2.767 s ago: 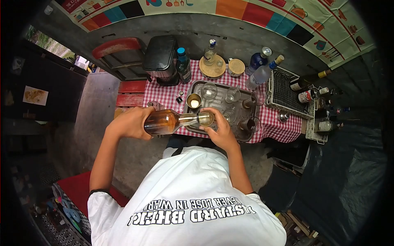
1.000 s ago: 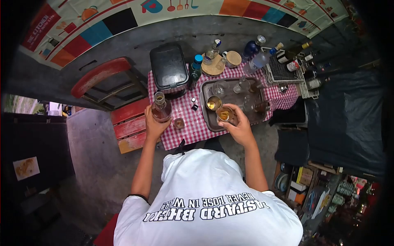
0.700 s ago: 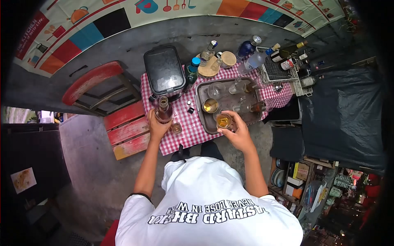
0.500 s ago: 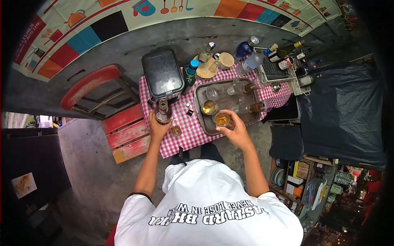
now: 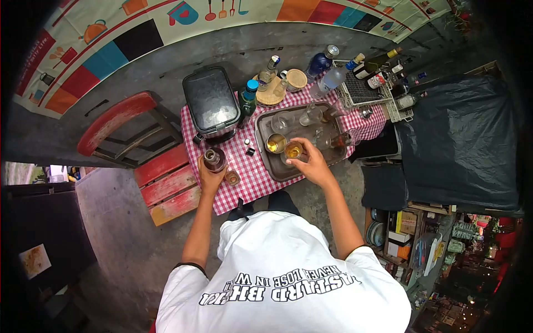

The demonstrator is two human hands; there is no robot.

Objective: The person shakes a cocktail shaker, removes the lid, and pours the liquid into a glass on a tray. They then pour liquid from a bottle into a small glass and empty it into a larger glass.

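My left hand (image 5: 211, 178) is wrapped round a dark bottle (image 5: 215, 159) at the left front of the checkered table. Close to its right is a small glass (image 5: 232, 178) with brownish liquid. In my right hand (image 5: 311, 164) is a glass (image 5: 293, 150) with amber liquid, held over the front edge of the brown tray (image 5: 283, 174). Another glass (image 5: 275, 144) with yellowish liquid stands on the tray just left of it. A small black cap (image 5: 250, 151) and a whitish cap (image 5: 247, 142) lie between the bottle and the tray.
A black-lidded box (image 5: 211, 99) stands at the back left beside a green bottle (image 5: 248, 100). Clear glassware (image 5: 311, 115) is on the tray. Several bottles stand round a wire rack (image 5: 361, 95) at the back right. A red chair (image 5: 166, 183) is left of the table.
The whole view has shifted slightly. The bottle in my left hand now shows its mouth tipped more toward the camera. The glass in my right hand sits closer to the other glass.
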